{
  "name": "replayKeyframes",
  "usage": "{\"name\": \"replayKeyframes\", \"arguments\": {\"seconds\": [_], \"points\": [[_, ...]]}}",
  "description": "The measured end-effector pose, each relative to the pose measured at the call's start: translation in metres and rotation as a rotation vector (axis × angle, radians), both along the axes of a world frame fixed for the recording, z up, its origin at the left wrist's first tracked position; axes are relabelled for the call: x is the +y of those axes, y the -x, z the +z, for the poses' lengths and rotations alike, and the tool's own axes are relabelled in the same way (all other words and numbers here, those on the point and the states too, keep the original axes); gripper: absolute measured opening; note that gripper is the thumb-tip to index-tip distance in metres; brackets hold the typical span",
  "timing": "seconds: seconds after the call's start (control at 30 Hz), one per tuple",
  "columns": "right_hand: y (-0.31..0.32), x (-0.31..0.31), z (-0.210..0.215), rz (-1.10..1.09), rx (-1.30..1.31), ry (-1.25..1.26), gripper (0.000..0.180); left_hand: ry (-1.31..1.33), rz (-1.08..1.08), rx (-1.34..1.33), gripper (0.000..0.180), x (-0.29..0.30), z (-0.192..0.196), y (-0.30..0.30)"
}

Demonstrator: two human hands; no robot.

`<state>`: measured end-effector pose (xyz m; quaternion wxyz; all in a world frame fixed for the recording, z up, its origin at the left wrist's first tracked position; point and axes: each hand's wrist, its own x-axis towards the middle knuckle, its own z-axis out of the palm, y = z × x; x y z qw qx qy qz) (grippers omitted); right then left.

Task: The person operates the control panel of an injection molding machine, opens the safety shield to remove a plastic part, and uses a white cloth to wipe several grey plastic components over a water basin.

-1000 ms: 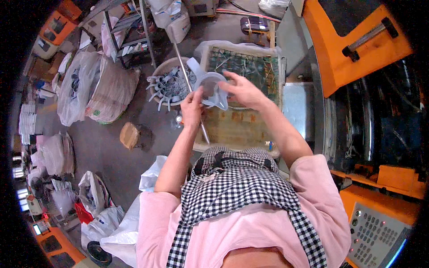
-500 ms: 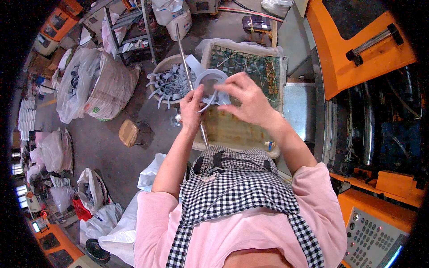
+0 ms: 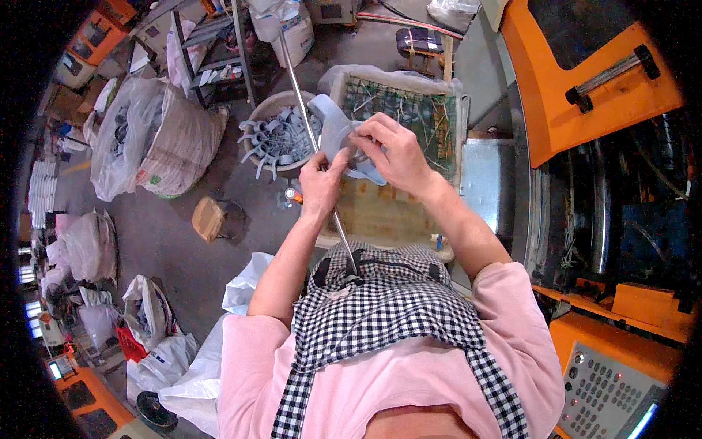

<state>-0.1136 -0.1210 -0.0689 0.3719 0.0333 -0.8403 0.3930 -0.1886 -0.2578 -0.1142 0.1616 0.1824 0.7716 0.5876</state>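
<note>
Both hands hold a pale blue-grey plastic moulded part [image 3: 338, 134] above a wooden workbench [image 3: 380, 212]. My left hand [image 3: 320, 184] grips its lower edge from below. On the part's right side, my right hand [image 3: 391, 150] has its fingers closed over it. A long thin metal rod [image 3: 311, 139] runs slantwise from my checked apron up past the left hand. Behind the part lies a padded tray [image 3: 439, 117] with green-and-white pieces in it.
A round tub [image 3: 281, 139] of several similar grey parts stands left of the bench. Bulging plastic sacks [image 3: 157, 139] and a small wooden stool [image 3: 210, 218] sit on the floor at left. An orange machine [image 3: 585, 88] with a control panel [image 3: 599, 388] fills the right side.
Both hands have drawn the plastic part closer to me and lower over the bench, turning it. The right hand now covers more of it.
</note>
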Motion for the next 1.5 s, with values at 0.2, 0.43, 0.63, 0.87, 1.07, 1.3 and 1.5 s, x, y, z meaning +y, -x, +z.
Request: {"name": "replayKeyframes", "arguments": {"seconds": [0.2, 0.43, 0.63, 0.87, 1.07, 1.3, 1.5], "points": [[-0.002, 0.007, -0.001, -0.251, -0.046, 0.588, 0.011, -0.171, 0.083, -0.325, 0.037, -0.003, 0.001, 0.007], [-0.005, 0.033, -0.039, -0.226, -0.192, 1.192, 0.024, 0.004, 0.018, -0.154, 0.038, 0.001, -0.002, 0.003], [-0.022, 0.007, -0.019, -0.802, 0.043, -0.497, 0.051, 0.069, 0.104, 0.005, 0.046, 0.001, -0.006, 0.007], [-0.007, 0.0, -0.027, -0.373, -0.359, -0.682, 0.019, 0.089, 0.131, 0.217, 0.044, 0.008, 0.005, 0.0], [0.011, -0.013, -0.057, -0.598, -0.294, 0.203, 0.028, 0.175, 0.263, 0.597, 0.046, 0.017, -0.001, 0.004], [-0.001, -0.019, -0.031, -0.159, -0.308, 1.175, 0.032, 0.106, 0.267, 0.534, 0.043, -0.007, -0.028, 0.036], [-0.051, 0.059, -0.061, -0.239, -0.038, 1.335, 0.032, -0.375, 0.129, -0.44, 0.031, -0.027, -0.006, 0.039]]}}
